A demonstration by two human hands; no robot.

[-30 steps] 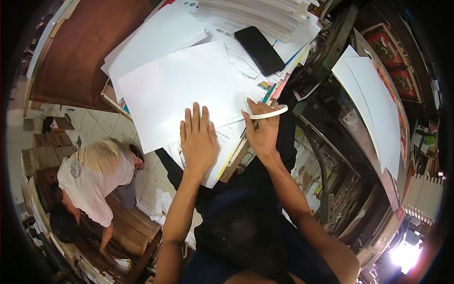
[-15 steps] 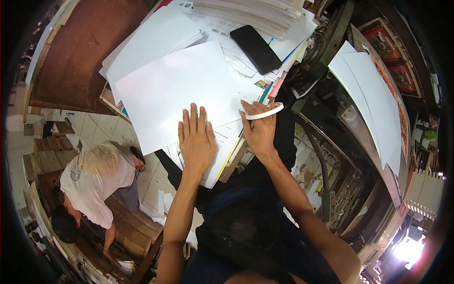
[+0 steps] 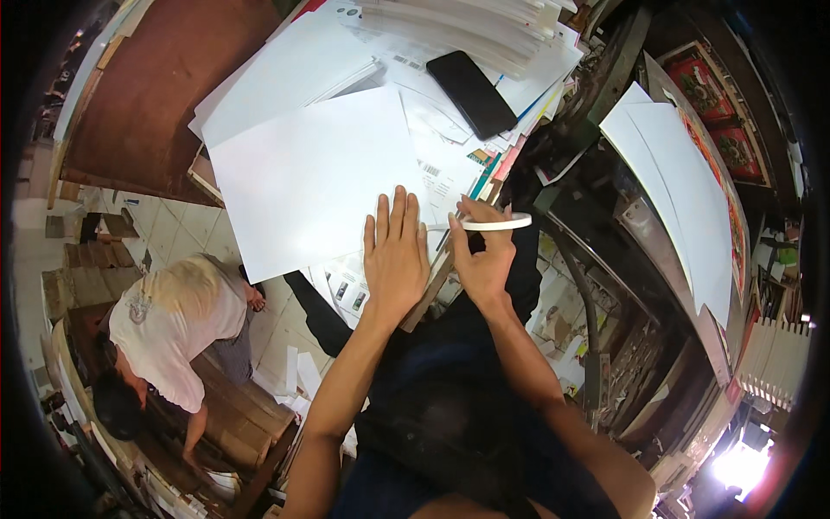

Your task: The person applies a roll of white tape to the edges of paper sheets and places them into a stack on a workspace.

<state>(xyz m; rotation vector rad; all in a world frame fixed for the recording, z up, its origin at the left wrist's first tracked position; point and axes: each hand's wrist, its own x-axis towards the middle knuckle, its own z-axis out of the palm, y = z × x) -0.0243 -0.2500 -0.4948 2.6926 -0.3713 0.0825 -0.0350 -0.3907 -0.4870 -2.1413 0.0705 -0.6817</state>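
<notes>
A large white sheet (image 3: pixel 311 177) lies on a cluttered work surface in front of me. My left hand (image 3: pixel 395 255) rests flat on the near right corner of that sheet, fingers straight and close together. Just to its right, my right hand (image 3: pixel 482 255) grips a thin white strip (image 3: pixel 497 223) that looks like a roll of tape, held edge-on, with a thin white line running from it toward the sheet. The two hands are almost touching.
A black phone (image 3: pixel 471 93) lies on stacked white papers (image 3: pixel 484 26) beyond the sheet. A brown board (image 3: pixel 164 86) lies at the left. White sheets (image 3: pixel 683 190) rest on a dark machine at the right. Another person (image 3: pixel 169 324) bends over on the floor at lower left.
Both hands have stayed on the sheet's corner; the view has shifted slightly and my right hand with the strip has edged closer to the left hand.
</notes>
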